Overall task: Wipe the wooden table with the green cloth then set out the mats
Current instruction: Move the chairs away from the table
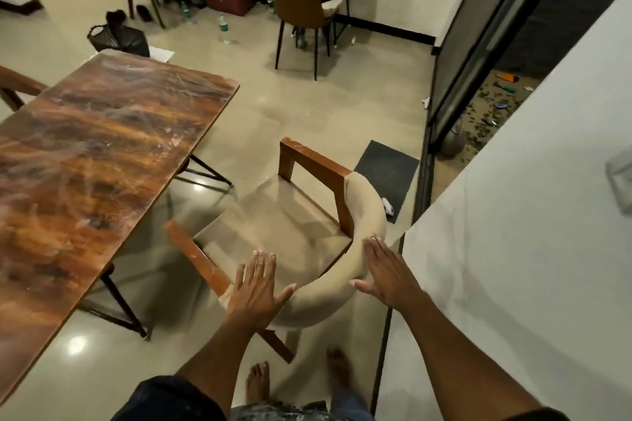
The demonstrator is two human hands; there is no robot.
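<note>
Beige chair back (342,287), flat hands apparently touching

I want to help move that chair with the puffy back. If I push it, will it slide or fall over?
The chair will probably slide, since the floor looks smooth and shiny. Its wooden frame and wide seat suggest it is fairly heavy and unlikely to tip. The padded backrest may squash slightly under the left hand and right hand.
</note>
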